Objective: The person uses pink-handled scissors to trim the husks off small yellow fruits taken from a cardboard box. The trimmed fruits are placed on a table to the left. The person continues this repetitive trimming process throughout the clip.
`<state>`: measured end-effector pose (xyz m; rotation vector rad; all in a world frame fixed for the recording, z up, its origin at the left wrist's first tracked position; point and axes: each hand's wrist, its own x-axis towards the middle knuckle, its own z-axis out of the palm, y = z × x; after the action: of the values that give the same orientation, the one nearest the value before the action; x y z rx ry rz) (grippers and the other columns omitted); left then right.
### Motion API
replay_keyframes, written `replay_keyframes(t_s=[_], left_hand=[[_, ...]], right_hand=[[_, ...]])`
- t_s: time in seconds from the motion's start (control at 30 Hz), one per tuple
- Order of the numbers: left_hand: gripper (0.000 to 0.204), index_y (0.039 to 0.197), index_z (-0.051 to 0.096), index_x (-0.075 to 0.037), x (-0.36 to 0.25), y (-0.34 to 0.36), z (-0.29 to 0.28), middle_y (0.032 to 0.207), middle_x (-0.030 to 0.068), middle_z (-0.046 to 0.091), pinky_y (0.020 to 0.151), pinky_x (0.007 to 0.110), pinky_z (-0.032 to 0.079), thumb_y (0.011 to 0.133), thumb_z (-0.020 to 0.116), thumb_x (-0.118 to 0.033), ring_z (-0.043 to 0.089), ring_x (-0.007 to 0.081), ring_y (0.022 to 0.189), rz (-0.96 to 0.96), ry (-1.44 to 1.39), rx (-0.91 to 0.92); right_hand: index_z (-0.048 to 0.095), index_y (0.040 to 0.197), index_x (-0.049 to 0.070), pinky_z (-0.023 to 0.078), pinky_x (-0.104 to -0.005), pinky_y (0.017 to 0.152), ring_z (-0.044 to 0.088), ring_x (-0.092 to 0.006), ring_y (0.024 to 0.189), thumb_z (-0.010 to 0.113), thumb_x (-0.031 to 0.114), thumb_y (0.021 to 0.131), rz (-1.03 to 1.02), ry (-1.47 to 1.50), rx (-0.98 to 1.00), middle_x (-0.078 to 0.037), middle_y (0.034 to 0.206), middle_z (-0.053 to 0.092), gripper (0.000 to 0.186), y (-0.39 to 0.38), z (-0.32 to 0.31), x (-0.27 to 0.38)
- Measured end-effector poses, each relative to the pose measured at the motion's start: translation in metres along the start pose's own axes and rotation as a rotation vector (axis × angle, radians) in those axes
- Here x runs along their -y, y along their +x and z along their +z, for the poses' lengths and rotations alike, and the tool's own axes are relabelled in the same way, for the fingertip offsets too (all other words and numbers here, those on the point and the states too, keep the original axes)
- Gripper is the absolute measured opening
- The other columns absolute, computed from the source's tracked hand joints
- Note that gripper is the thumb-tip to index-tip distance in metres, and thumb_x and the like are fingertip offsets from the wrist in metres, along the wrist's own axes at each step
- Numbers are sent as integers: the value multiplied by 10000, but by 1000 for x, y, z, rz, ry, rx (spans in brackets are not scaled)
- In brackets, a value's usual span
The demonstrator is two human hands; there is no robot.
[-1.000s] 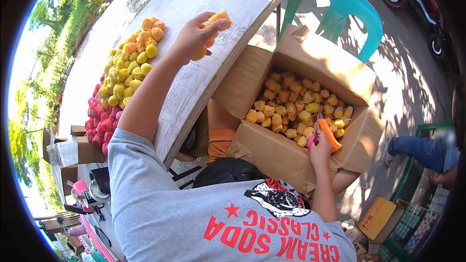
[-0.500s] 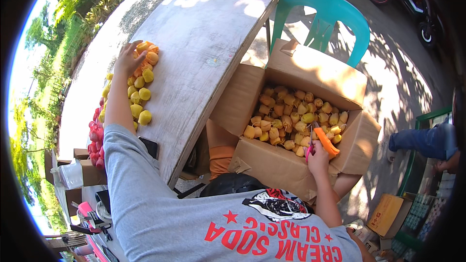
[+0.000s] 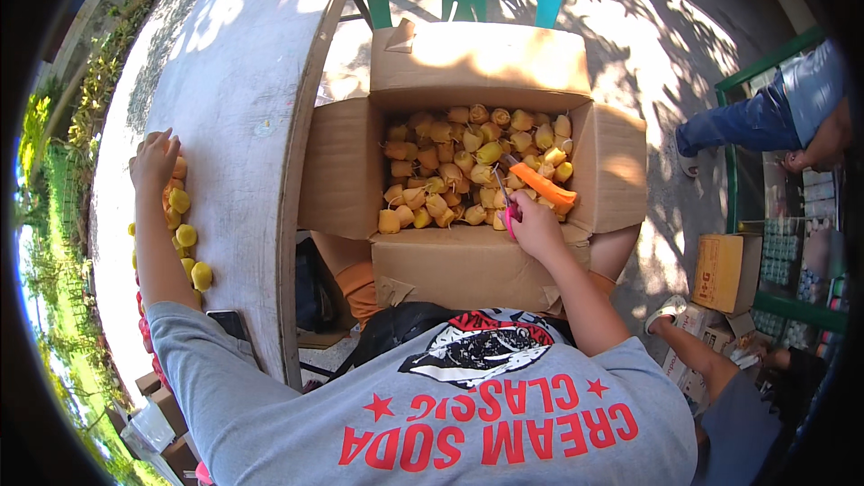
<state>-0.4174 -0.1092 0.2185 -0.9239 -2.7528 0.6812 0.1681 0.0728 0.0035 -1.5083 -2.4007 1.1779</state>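
At the left, the left hand point(image 3: 157, 160) is held palm down over the bench point(image 3: 238, 99), fingers loosely spread at the far end of the orange and yellow buds point(image 3: 186, 235); whether one is gripped cannot be told. To the right, pale orange buds point(image 3: 441, 131) are heaped in a cardboard box point(image 3: 468, 265). Above them, scissors point(image 3: 508, 213) are grasped by the curled right hand point(image 3: 537, 227), long axis running away from the body, tips aimed slightly left. Beside these, an orange strip point(image 3: 545, 187) is slanted from far left to near right. Compared with a second ago, the left hand is lowered to the bench, and the box is seen more squarely.
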Motion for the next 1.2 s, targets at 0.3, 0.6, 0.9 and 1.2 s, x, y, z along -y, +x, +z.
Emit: replay_keyframes(t_s=[0.3, 0.6, 0.9, 1.2], left_hand=[[321, 1237, 612, -234, -128, -22, -52, 1307, -42, 560, 1151, 428, 267, 925, 591, -301, 510, 148, 1238, 444, -31, -880], [277, 1096, 650, -150, -351, -137, -60, 1054, 49, 651, 870, 409, 503, 831, 657, -232, 635, 249, 1014, 1165, -120, 190], [560, 1164, 591, -62, -361, -164, 44, 1002, 131, 638, 818, 388, 523, 675, 788, -251, 646, 298, 956, 1022, -292, 348], [395, 1128, 579, -64, -353, -172, 27, 1043, 32, 654, 851, 262, 504, 802, 794, -120, 619, 105, 938, 471, -1820, 851]], right_hand=[[541, 1038, 58, 509, -392, 646, 670, -300, 721, 753, 377, 820, 44, 53, -73, -129, 787, 684, 440, 3, 3, -4], [586, 977, 47, 517, -385, 643, 684, -286, 713, 773, 413, 795, 12, 153, -111, -123, 773, 695, 449, 0, 2, -5], [587, 980, 30, 506, -357, 614, 664, -247, 649, 790, 373, 794, 0, 282, -135, -105, 727, 681, 440, 5, 3, -11], [592, 958, 24, 466, -296, 554, 595, -136, 556, 793, 358, 803, 51, 467, -147, -62, 638, 646, 419, 17, 14, -29]])
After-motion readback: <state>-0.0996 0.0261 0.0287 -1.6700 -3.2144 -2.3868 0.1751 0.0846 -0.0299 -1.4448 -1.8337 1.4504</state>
